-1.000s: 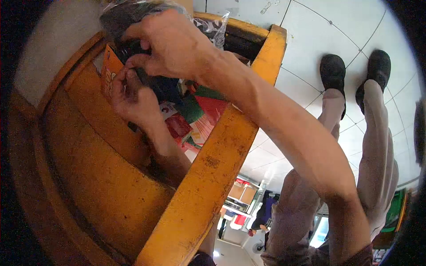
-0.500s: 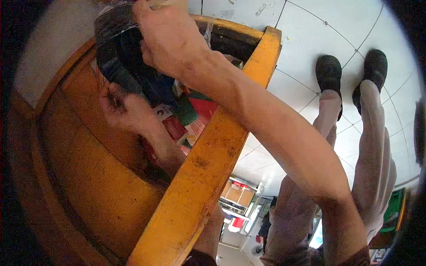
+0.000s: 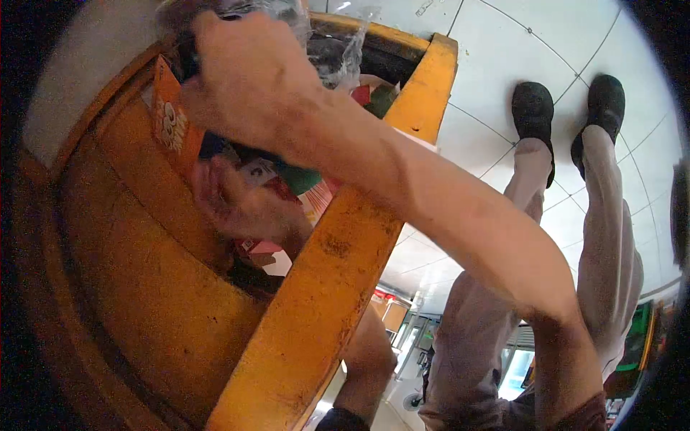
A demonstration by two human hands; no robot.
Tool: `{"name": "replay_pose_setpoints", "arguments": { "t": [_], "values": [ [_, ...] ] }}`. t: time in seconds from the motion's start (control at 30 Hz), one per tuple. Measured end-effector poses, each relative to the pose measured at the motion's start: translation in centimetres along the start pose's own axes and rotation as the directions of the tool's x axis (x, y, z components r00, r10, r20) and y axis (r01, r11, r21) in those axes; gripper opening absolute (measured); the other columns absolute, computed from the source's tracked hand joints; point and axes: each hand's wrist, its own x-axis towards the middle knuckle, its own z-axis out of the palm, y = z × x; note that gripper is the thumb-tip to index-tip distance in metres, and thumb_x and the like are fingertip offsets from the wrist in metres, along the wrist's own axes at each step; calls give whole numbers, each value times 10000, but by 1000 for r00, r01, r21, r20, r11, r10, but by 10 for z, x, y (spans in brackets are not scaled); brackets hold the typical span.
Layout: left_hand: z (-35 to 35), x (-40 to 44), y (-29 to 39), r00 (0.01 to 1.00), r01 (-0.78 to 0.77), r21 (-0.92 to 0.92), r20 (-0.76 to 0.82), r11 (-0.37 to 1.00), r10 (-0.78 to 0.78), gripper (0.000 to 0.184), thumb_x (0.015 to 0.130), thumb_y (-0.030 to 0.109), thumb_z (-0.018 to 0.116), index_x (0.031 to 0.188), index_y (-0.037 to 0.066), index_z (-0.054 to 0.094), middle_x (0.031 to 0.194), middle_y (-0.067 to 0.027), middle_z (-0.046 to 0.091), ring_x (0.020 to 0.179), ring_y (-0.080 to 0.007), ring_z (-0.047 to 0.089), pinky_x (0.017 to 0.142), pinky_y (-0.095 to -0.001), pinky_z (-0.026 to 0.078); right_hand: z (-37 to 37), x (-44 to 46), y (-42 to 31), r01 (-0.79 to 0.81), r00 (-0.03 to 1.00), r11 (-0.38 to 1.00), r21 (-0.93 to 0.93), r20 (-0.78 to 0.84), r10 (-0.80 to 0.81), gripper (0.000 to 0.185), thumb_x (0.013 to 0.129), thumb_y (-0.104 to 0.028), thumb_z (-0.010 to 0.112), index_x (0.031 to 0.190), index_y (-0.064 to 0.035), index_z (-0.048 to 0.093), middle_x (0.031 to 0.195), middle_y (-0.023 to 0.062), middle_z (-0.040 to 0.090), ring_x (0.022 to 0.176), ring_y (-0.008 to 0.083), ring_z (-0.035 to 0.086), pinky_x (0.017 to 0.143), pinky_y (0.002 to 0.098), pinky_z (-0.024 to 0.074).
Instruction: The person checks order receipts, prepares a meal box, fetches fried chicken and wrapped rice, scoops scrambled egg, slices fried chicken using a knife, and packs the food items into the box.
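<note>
My right hand (image 3: 248, 75) is closed on crinkled clear plastic (image 3: 287, 14) at the top of the view, above a yellow-orange wooden drawer (image 3: 309, 309). Something dark shows beside and under that hand, mostly hidden. Below it, my left hand (image 3: 248, 201) is inside the drawer, its fingers loosely apart and slightly blurred, with no object visible in them. Close to its fingertips stands an orange printed packet (image 3: 172, 118) with white lettering. Red, green and white printed packaging (image 3: 316, 197) lies around the left wrist, partly covered by my arms.
The drawer's thick front board (image 3: 323, 273) passes between my two forearms. More clear plastic (image 3: 352, 57) sticks up at the drawer's far end. My legs and black shoes (image 3: 533, 111) are at the right on white floor tiles (image 3: 496, 43).
My right hand has shifted slightly left with the plastic, and the dark wrapped item has moved up. My left hand has come away from it, lower and to the right. The orange packet has come into view.
</note>
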Motion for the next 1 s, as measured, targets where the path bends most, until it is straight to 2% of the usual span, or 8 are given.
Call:
{"name": "replay_pose_setpoints", "arguments": {
  "t": [0.23, 0.4, 0.63, 0.7, 0.73, 0.8, 0.93, 1.0],
  "values": [
    [-123, -111, 11, 827, -393, 763, 537, 513, -165, 410, 896, 164, 605, 1267, 14, 515, 1298, -153, 528, 1206, -264, 490, 989, -430, 394, -20, -36, -45, -37, 998, 998, -58, -47, 34, 245, 908, -210, 540, 946, 2, 655, 871, 160, 692, 797, 292, 677, 679, 376, 540],
    [-169, -145, 34, 527, -806, 584, 782, 94, -333, 487, 943, 243, 548, 1371, 43, 429, 1403, -149, 451, 1297, -281, 420, 1068, -479, 322, -50, -59, -57, -14, 1000, 1000, -19, -2, 14, 266, 918, -241, 534, 969, -7, 650, 907, 146, 671, 819, 264, 641, 709, 373, 514],
    [-168, -102, 114, 239, -962, 139, 841, -234, -485, 488, 977, 323, 510, 1384, 64, 437, 1416, -136, 444, 1294, -274, 417, 1075, -501, 308, -212, -103, -89, -72, 985, 991, 113, 162, 53, 297, 932, -284, 526, 1001, -21, 645, 958, 126, 641, 850, 224, 592, 750, 370, 476],
    [-134, -131, 44, 121, -681, -398, 767, -615, -630, 422, 961, 320, 526, 1299, 71, 486, 1300, -120, 503, 1167, -257, 474, 969, -460, 362, -280, -124, -105, -143, 978, 973, 184, 180, 109, 306, 936, -296, 523, 1010, -25, 643, 973, 120, 633, 858, 213, 578, 762, 369, 465],
    [-113, -155, -2, 73, -115, -696, 705, -708, -705, 391, 952, 319, 534, 1256, 74, 511, 1242, -111, 532, 1104, -248, 503, 917, -440, 389, -307, -137, -113, -183, 973, 958, 219, 178, 145, 310, 938, -302, 522, 1015, -27, 642, 980, 118, 628, 863, 208, 571, 768, 369, 460],
    [-98, -195, -46, 9, 497, -667, 643, -554, -766, 333, 936, 317, 551, 1170, 81, 560, 1125, -95, 591, 977, -231, 560, 812, -400, 442, -351, -173, -124, -271, 962, 914, 303, 111, 249, 319, 942, -314, 520, 1024, -31, 640, 994, 112, 620, 871, 196, 557, 779, 368, 449],
    [-157, -308, -28, -221, 478, -523, 706, -706, -673, 250, 903, 312, 583, 999, 95, 659, 892, -63, 708, 724, -196, 674, 601, -319, 550, -367, -249, -91, -301, 780, 930, 211, -507, 368, 255, 898, -255, 582, 857, -4, 592, 780, 50, 562, 727, 133, 473, 632, 304, 397],
    [-196, -363, 19, -298, 341, -397, 814, -852, -499, 204, 896, 242, 520, 962, 93, 643, 858, -36, 684, 720, -199, 659, 633, -318, 546, -398, -282, -81, -342, 690, 867, 363, -530, 493, 182, 877, -182, 617, 938, -11, 620, 845, 18, 603, 747, 115, 514, 642, 282, 407]
  ]
}}
